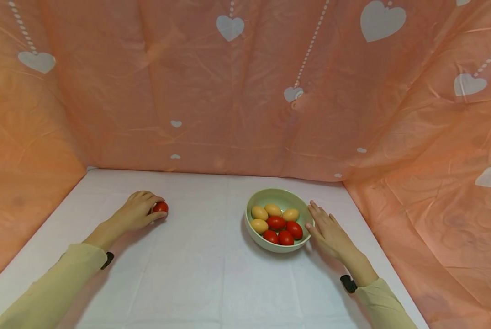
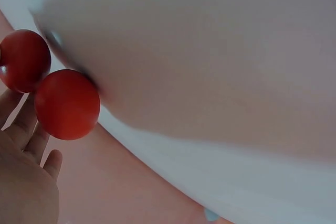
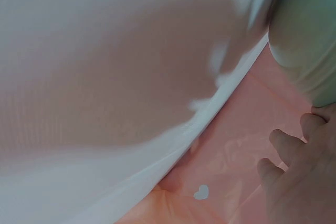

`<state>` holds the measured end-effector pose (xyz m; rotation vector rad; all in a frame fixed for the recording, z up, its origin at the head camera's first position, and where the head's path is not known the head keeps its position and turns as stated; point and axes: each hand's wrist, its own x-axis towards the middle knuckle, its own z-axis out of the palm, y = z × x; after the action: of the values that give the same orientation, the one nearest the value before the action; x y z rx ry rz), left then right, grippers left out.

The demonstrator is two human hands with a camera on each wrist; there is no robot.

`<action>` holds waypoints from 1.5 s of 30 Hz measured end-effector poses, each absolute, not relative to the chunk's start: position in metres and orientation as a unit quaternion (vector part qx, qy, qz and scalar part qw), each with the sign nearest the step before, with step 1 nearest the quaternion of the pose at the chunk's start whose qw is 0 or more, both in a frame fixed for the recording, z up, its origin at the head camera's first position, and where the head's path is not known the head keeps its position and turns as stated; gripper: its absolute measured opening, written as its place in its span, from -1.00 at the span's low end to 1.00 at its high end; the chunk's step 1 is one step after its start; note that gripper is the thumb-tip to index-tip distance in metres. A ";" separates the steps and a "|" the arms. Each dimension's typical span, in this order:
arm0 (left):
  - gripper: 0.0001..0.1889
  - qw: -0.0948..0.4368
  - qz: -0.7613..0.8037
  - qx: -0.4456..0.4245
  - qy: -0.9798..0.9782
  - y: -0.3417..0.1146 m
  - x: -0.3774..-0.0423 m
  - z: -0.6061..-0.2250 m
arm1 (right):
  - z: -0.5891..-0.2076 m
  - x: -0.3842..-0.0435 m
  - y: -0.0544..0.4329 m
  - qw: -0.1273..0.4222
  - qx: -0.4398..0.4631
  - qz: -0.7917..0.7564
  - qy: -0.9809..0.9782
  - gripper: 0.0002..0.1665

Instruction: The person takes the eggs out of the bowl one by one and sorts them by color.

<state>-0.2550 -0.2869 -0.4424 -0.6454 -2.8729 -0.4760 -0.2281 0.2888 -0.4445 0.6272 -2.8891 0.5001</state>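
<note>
My left hand [image 1: 137,211] grips a red egg [image 1: 161,208] low over the left of the table, thumb on the near side and fingers beyond it. In the left wrist view two red eggs show: one [image 2: 23,61] by the fingers at the left edge, the other [image 2: 68,105] in front of the remaining fingers. The head view shows only one, the second being hidden by the hand. With fingers extended, my right hand [image 1: 330,233] rests along the right side of a pale green bowl [image 1: 277,248]. Inside it lie several red eggs [image 1: 286,237] and several tan eggs [image 1: 259,225].
A white cloth covers the table [image 1: 187,274]. Pinkish-orange curtains [image 1: 229,114] with white hearts enclose it at the back and both sides. The bowl stands to the right of the middle, well apart from the left hand.
</note>
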 end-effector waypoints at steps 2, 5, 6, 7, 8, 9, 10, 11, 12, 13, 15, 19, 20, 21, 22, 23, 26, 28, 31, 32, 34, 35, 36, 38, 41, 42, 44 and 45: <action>-0.52 0.079 -0.156 -0.216 -0.961 -0.287 -0.254 -0.443 | -0.444 -0.228 0.289 0.071 0.209 0.167 -0.961 -0.25; -0.52 0.080 -0.159 -0.216 -0.960 -0.288 -0.253 -0.443 | -0.444 -0.228 0.289 0.072 0.208 0.168 -0.961 -0.25; -0.52 0.082 -0.161 -0.217 -0.959 -0.288 -0.253 -0.443 | -0.444 -0.228 0.289 0.072 0.208 0.168 -0.961 -0.25; -0.51 0.084 -0.163 -0.218 -0.959 -0.288 -0.253 -0.444 | -0.444 -0.228 0.289 0.072 0.208 0.168 -0.961 -0.25; -0.51 0.086 -0.166 -0.219 -0.958 -0.289 -0.252 -0.444 | -0.444 -0.228 0.289 0.072 0.208 0.168 -0.961 -0.25; -0.51 0.089 -0.167 -0.220 -0.957 -0.289 -0.252 -0.444 | -0.444 -0.228 0.289 0.072 0.208 0.168 -0.961 -0.25; -0.51 0.092 -0.168 -0.221 -0.956 -0.289 -0.252 -0.445 | -0.444 -0.228 0.289 0.073 0.208 0.168 -0.961 -0.25; -0.51 0.094 -0.169 -0.222 -0.956 -0.290 -0.252 -0.445 | -0.444 -0.228 0.289 0.073 0.208 0.168 -0.961 -0.25; -0.50 0.095 -0.170 -0.222 -0.955 -0.290 -0.252 -0.446 | -0.444 -0.228 0.289 0.073 0.208 0.167 -0.961 -0.25; -0.50 0.097 -0.171 -0.223 -0.955 -0.290 -0.252 -0.446 | -0.444 -0.228 0.289 0.074 0.208 0.168 -0.961 -0.25; -0.50 0.096 -0.173 -0.220 -0.955 -0.290 -0.252 -0.446 | -0.444 -0.228 0.289 0.074 0.208 0.167 -0.961 -0.25; -0.48 0.088 -0.176 -0.213 -0.957 -0.291 -0.252 -0.446 | -0.443 -0.228 0.289 0.075 0.209 0.169 -0.960 -0.25; -0.48 0.086 -0.177 -0.211 -0.958 -0.291 -0.252 -0.446 | -0.443 -0.228 0.289 0.075 0.210 0.169 -0.960 -0.25; -0.48 0.084 -0.177 -0.210 -0.958 -0.291 -0.251 -0.446 | -0.443 -0.228 0.289 0.075 0.210 0.169 -0.960 -0.25; -0.47 0.083 -0.178 -0.209 -0.958 -0.292 -0.251 -0.446 | -0.443 -0.228 0.289 0.075 0.210 0.169 -0.960 -0.25; -0.47 0.083 -0.178 -0.208 -0.958 -0.292 -0.251 -0.447 | -0.444 -0.228 0.289 0.076 0.210 0.169 -0.960 -0.25; -0.48 0.083 -0.179 -0.206 -0.958 -0.292 -0.251 -0.448 | -0.444 -0.228 0.289 0.076 0.209 0.169 -0.960 -0.25; -0.48 0.083 -0.180 -0.205 -0.958 -0.292 -0.251 -0.448 | -0.444 -0.228 0.289 0.076 0.208 0.169 -0.960 -0.25; -0.48 0.086 -0.180 -0.205 -0.958 -0.292 -0.251 -0.448 | -0.444 -0.228 0.290 0.076 0.208 0.170 -0.960 -0.25; -0.48 0.086 -0.181 -0.204 -0.958 -0.292 -0.251 -0.449 | -0.445 -0.228 0.290 0.077 0.208 0.170 -0.960 -0.25; -0.47 0.087 -0.182 -0.204 -0.958 -0.292 -0.251 -0.449 | -0.445 -0.228 0.290 0.077 0.209 0.170 -0.960 -0.25; -0.47 0.087 -0.183 -0.203 -0.958 -0.292 -0.251 -0.449 | -0.445 -0.228 0.290 0.077 0.209 0.170 -0.960 -0.25; -0.47 0.087 -0.185 -0.204 -0.957 -0.292 -0.251 -0.449 | -0.446 -0.228 0.290 0.077 0.209 0.170 -0.960 -0.25; -0.47 0.088 -0.189 -0.205 -0.956 -0.292 -0.251 -0.449 | -0.446 -0.228 0.290 0.077 0.209 0.169 -0.960 -0.25; -0.49 0.096 -0.197 -0.211 -0.953 -0.291 -0.251 -0.449 | -0.446 -0.229 0.289 0.078 0.209 0.172 -0.959 -0.25; -0.51 0.101 -0.199 -0.214 -0.951 -0.290 -0.251 -0.449 | -0.446 -0.229 0.289 0.079 0.210 0.172 -0.959 -0.25; -0.52 0.113 -0.204 -0.219 -0.948 -0.287 -0.251 -0.448 | -0.446 -0.229 0.289 0.079 0.211 0.173 -0.959 -0.25; -0.53 0.119 -0.206 -0.222 -0.946 -0.285 -0.251 -0.448 | -0.446 -0.229 0.289 0.079 0.211 0.173 -0.959 -0.25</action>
<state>-0.2513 -0.2852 -0.4478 -0.6482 -2.7651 -0.6027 -0.2289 0.2889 -0.4460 0.6313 -2.8687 0.5171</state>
